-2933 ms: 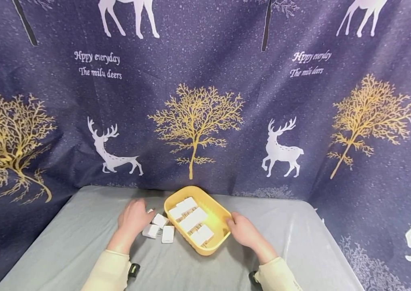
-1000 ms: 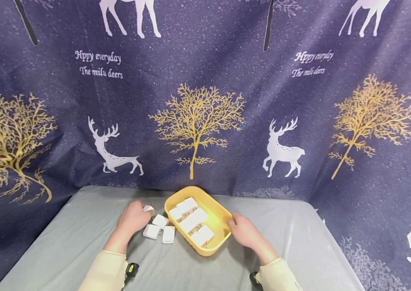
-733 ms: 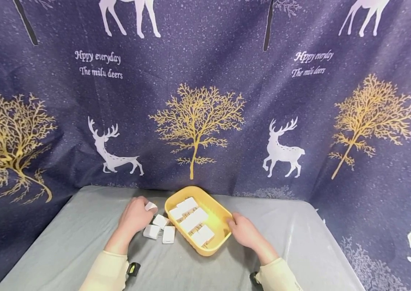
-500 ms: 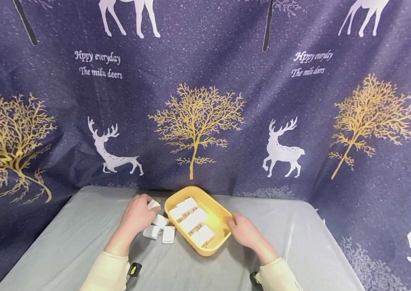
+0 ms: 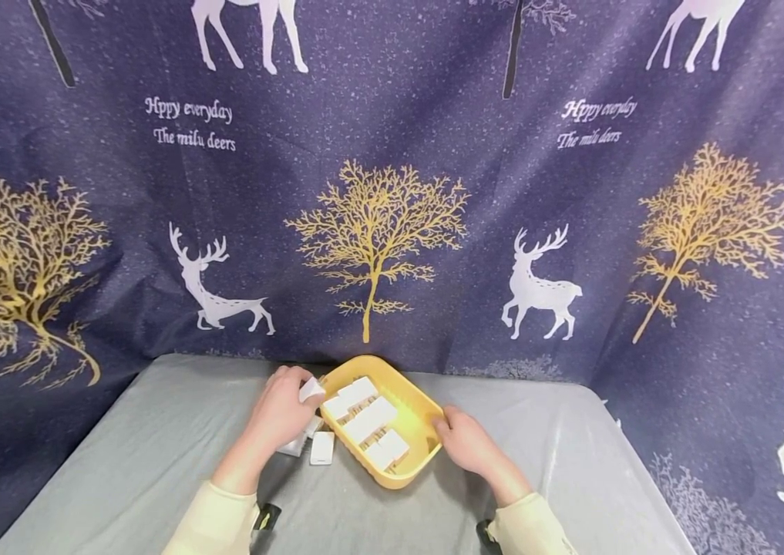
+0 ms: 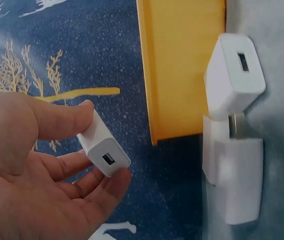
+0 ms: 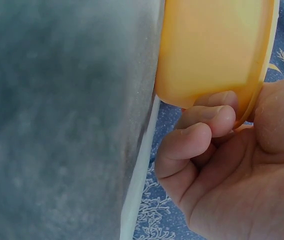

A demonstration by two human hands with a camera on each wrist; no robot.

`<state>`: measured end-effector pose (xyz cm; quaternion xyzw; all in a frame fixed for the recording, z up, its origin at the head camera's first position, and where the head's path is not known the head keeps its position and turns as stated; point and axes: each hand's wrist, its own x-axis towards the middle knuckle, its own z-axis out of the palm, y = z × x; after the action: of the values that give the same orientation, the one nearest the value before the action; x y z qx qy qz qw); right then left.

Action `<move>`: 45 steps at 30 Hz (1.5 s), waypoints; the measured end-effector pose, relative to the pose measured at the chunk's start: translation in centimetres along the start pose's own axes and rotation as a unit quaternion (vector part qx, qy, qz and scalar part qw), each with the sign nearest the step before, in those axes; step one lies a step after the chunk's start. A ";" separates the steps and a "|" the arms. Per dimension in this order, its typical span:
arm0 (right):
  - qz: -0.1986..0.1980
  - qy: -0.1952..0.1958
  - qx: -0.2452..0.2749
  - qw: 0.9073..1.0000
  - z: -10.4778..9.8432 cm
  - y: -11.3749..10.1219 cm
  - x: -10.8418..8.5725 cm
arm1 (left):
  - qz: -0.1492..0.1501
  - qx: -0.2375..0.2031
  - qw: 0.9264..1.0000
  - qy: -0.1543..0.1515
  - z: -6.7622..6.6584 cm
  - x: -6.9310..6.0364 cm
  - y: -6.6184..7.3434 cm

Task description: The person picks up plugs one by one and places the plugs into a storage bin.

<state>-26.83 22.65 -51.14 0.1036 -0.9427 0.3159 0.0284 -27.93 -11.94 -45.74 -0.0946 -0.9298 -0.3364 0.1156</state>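
Observation:
Between thumb and fingers, my left hand pinches a white USB charger, its port facing the left wrist camera. In the head view this charger is at the left rim of a yellow plastic basket. My right hand grips the basket's right side, fingers outside the wall and thumb at the rim, as the right wrist view shows. Inside the basket, several white chargers lie in rows with metal prongs showing. Left of the basket, loose chargers lie on the table, some partly hidden behind my left hand.
A grey cloth covers the table. Behind it hangs a dark blue curtain printed with deer and golden trees, reaching down to the table's back edge. Black straps are worn at both wrists.
My left hand has picked up a charger from left of the basket and moved it right to the basket's rim. My right hand and the basket have stayed in place.

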 end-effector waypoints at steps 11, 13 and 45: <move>0.003 0.002 0.002 1.000 -0.1 -0.1 0.1 | 0.040 -0.008 0.999 -0.028 1.5 0.6 2.5; 0.000 0.003 0.003 1.000 -0.2 -0.1 0.1 | 0.057 -0.005 0.998 -0.033 1.7 0.8 3.0; -0.001 0.002 0.005 1.000 -0.2 -0.2 -0.2 | 0.259 0.155 0.939 -0.165 8.0 3.5 7.0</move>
<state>-26.59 22.63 -50.88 0.1043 -0.9410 0.3204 0.0304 -30.73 -1.07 -46.52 -0.3677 -0.9196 -0.1262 0.0567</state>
